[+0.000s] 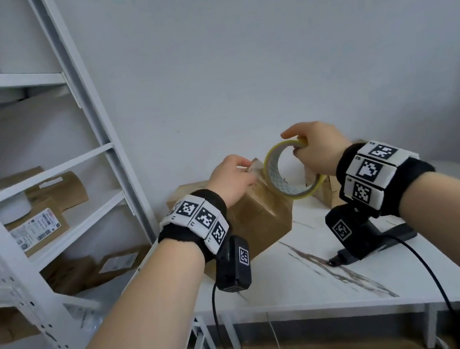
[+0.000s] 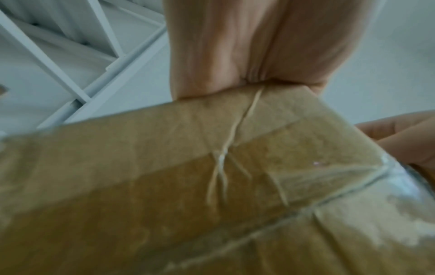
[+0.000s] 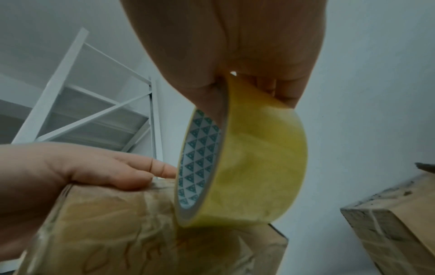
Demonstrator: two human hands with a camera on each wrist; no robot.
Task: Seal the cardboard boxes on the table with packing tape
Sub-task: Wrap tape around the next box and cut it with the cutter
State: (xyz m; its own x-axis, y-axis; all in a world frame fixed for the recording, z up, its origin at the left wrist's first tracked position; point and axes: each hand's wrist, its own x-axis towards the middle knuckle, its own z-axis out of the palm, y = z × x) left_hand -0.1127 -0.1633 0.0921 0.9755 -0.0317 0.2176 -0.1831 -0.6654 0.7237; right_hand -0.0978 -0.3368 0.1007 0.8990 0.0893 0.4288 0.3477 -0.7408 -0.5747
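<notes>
Presses left hand (image 1: 232, 180), fingers straight, onto top of tilted cardboard box (image 1: 261, 218) on worktop (image 1: 303, 284), probably to pin tape end, and grips tape roll (image 1: 275, 177) by its rim in right hand (image 1: 319, 149) just at box edge, ready for pulling a strip.

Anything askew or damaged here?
Yes. The brown cardboard box under the left hand is tilted, not flat on the white table, and the clear tape already on it is creased into ridges. The yellow tape roll in the right hand looks fine.
</notes>
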